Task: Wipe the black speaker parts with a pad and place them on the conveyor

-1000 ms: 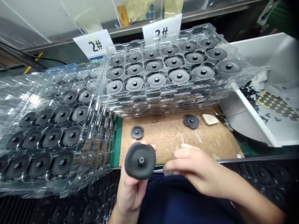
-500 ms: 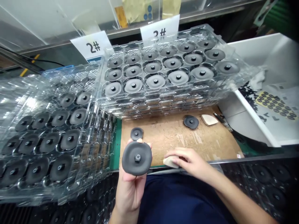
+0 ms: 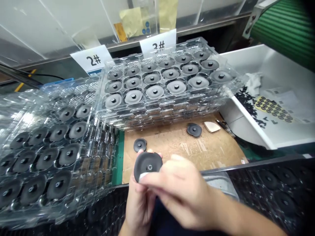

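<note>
My left hand (image 3: 140,203) is closed around a dark grey rubber-looking disc (image 3: 144,160) with a short stud at its middle, its face tilted up toward me. Over the disc's lower right side comes my right hand (image 3: 179,190), fingers curled, with a whitish edge of a pale pad (image 3: 142,176) showing at the fingertips against the disc. Most of that pad is hidden by the hand. Just beyond the held disc, a smaller dark disc (image 3: 140,145) lies on the brown cardboard (image 3: 167,141). Another dark disc (image 3: 194,130) rests farther right, beside a cream-coloured pad (image 3: 211,127).
Stacked clear trays (image 3: 155,98) of discs stand at the back, with more trays (image 3: 49,141) at left. At right is a white bin (image 3: 258,124) holding small black pieces and a yellow sticker sheet (image 3: 273,108). A green ribbed hose (image 3: 285,32) hangs upper right.
My right hand has moved left and up from the cardboard's front edge onto the held disc, bringing the pale pad. The disc has tilted slightly. The camera view has shifted a little.
</note>
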A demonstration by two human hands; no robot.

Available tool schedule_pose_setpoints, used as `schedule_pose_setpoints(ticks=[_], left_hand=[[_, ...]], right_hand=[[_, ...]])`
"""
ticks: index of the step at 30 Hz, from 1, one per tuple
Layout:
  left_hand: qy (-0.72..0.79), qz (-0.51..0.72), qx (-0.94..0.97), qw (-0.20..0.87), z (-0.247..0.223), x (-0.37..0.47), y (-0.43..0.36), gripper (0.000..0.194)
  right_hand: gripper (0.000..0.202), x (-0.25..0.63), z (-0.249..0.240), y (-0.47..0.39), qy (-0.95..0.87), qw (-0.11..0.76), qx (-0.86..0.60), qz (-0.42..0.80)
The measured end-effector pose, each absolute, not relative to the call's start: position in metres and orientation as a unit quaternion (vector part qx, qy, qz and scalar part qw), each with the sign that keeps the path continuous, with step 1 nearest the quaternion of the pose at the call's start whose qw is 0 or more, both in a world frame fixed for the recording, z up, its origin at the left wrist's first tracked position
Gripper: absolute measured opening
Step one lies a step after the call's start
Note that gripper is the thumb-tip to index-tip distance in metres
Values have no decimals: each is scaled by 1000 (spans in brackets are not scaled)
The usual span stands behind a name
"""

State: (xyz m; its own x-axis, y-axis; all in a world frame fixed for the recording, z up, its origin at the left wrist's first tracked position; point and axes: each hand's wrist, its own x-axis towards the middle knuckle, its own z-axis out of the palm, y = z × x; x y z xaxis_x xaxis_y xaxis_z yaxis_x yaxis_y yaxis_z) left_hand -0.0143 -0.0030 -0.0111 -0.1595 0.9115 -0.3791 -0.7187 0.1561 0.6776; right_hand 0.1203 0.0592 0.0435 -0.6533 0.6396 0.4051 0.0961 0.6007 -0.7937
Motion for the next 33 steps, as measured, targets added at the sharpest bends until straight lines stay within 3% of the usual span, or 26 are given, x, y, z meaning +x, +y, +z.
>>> schedule_pose_setpoints(ticks=[3,7,10,14,16,18,21,24,29,33], left_hand=[[358,681,91,633,-14,-20,-7,45],[262,697,93,661,-15,-20,-12,45],[222,674,126,693,-12,-14,-13,55],[229,647,170,707,-7,-12,-13,55],[279,654,229,665,-8,-14,-12,57],[358,659,358,556,-11,-18,-9,68],[449,587,566,367,-16,-25,-4,101],[475,501,663,289,-17,-29,1,113],[473,484,685,272,-18,-28,1,115],[494,482,641,335,-20,-26,-2,104]], right_hand=[[20,140,4,72,-782,274,-311,465],[24,162,-68,85,-745,270,-416,446],[25,160,-95,81,-747,269,-437,423],[30,151,-81,69,-725,304,-456,418],[27,149,-65,65,-712,314,-450,437],[24,150,-53,62,-701,315,-440,464],[22,153,-45,58,-683,316,-432,498],[19,160,-37,51,-661,336,-441,505],[21,169,-10,41,-643,417,-426,480],[27,164,7,44,-656,339,-361,569]])
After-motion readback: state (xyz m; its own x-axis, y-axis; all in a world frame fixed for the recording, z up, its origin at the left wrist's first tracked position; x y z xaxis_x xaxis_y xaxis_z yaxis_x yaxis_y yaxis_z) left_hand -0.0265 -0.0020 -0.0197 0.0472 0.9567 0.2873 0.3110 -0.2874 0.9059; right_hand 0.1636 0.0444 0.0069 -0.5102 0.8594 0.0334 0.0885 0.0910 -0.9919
